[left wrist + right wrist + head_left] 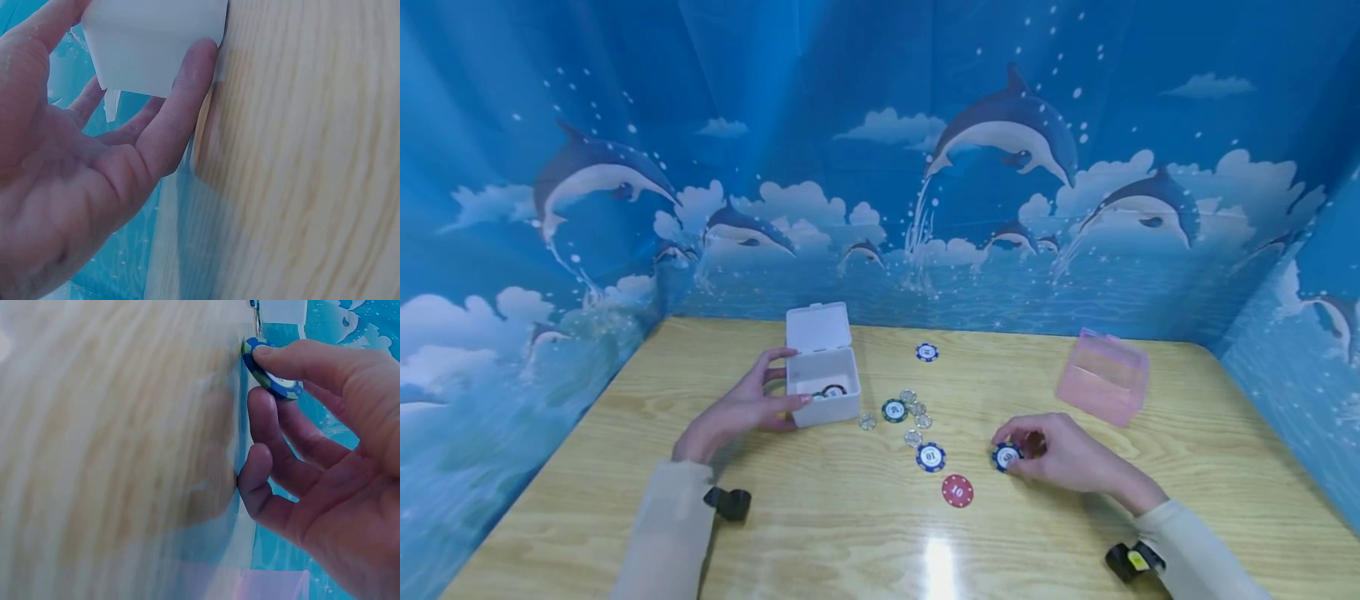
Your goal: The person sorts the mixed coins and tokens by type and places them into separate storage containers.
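A white lidded box (835, 410) stands with its lid raised at the back. My left hand (748, 406) grips its left side, the thumb at the near wall and the fingers along the far part; the left wrist view shows fingers against the white box (150, 47). A dark poker chip (834, 390) and part of another lie inside. To the right, my right hand (1063, 454) pinches a blue and white poker chip (1004, 457) between thumb and fingers, just over the table. In the right wrist view the chip (289, 387) is tilted, its face partly covered by the thumb.
Between the hands lie a blue chip (930, 457), a red chip (957, 491), a green chip (894, 411) and several clear discs (913, 438). Another blue chip (927, 352) is farther back. A pink translucent box (1097, 400) stands at the right rear. Dolphin-printed cloth (880, 167) hangs behind.
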`<state>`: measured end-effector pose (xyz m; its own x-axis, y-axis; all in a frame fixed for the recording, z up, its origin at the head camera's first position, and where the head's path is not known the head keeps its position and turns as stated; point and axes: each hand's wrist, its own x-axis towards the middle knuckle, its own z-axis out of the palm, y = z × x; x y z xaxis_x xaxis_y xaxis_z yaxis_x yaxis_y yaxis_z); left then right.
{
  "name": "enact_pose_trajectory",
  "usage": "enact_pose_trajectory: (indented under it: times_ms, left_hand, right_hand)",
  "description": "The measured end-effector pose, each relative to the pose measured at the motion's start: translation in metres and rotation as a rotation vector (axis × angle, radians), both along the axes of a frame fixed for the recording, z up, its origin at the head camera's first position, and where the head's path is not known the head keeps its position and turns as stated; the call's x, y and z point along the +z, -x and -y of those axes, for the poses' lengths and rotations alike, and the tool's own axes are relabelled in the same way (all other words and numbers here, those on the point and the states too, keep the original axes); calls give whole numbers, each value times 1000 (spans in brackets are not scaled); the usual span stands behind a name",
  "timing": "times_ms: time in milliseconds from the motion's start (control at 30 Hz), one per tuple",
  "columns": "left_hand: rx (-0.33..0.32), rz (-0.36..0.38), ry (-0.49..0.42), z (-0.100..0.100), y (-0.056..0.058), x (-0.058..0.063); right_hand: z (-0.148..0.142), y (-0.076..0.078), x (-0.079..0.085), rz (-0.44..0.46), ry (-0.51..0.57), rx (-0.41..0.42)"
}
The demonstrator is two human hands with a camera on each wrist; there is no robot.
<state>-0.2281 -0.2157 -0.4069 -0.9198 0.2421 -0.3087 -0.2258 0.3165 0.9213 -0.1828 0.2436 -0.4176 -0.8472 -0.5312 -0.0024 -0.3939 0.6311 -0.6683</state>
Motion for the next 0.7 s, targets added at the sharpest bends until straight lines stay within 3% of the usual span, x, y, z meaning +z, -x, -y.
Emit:
enact_pose_trajectory:
  times_ms: [200, 700]
  left_hand:
    - [-4, -8, -5, 0, 0, 0]
    - [-6, -13, 5, -1, -2, 1]
  right_hand:
    - [2, 1, 2, 59, 33, -17]
    - [1, 2, 1, 92, 88, -8]
